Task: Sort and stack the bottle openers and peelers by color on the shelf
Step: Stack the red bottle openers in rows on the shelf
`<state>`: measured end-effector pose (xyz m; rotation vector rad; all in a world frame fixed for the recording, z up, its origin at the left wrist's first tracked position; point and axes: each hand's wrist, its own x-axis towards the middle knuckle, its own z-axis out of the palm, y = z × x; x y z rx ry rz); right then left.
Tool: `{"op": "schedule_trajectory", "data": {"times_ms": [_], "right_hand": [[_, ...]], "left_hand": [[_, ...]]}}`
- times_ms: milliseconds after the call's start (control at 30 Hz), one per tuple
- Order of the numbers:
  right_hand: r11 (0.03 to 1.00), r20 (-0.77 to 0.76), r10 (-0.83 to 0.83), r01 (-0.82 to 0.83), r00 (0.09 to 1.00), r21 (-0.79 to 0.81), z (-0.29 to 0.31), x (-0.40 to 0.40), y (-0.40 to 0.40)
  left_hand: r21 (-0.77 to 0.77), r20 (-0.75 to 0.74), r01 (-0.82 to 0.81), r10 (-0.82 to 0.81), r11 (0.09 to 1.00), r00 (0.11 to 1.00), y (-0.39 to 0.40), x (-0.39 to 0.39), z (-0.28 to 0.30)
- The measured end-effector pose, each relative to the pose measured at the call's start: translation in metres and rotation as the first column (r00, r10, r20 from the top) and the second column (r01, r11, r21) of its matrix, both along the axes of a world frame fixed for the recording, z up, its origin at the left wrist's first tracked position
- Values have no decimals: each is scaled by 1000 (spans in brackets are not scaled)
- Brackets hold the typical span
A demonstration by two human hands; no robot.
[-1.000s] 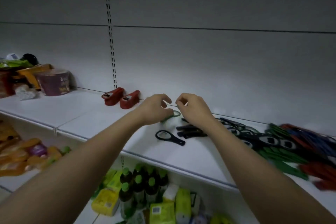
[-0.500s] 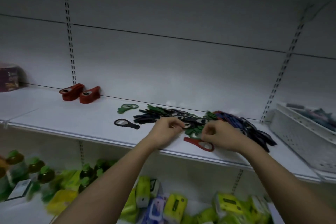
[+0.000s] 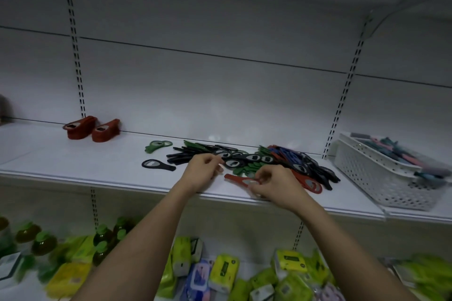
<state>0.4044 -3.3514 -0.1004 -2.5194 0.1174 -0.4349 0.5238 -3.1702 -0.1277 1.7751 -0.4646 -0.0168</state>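
Note:
A mixed pile of black, green, red and blue bottle openers (image 3: 266, 160) lies on the white shelf (image 3: 73, 166). My right hand (image 3: 274, 184) pinches the ring end of a red opener (image 3: 236, 179) lying at the pile's front edge. My left hand (image 3: 201, 171) hovers beside the pile with fingers curled, and I cannot tell whether it holds anything. A single black opener (image 3: 157, 165) and a green opener (image 3: 157, 145) lie apart to the left. Two stacks of red openers (image 3: 93, 128) stand at the back left.
A white perforated basket (image 3: 381, 173) with grey and blue items stands at the shelf's right end. The lower shelf carries green-capped bottles (image 3: 36, 239) and yellow-green packets (image 3: 225, 271). Slotted uprights run up the back wall.
My view has swung right from the shelf's left part to the mixed pile. Both hands left the green opener and came to the pile's front, where my right hand took the red opener.

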Motion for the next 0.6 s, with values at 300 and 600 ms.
{"op": "schedule_trajectory", "data": {"times_ms": [300, 600], "right_hand": [[941, 181, -25, -38, 983, 336, 16, 24, 33], [972, 213, -66, 15, 975, 234, 27, 37, -62]], "left_hand": [[-288, -212, 103, -168, 952, 963, -13, -2, 15], [-445, -109, 162, -233, 881, 966, -96, 12, 44]]}}
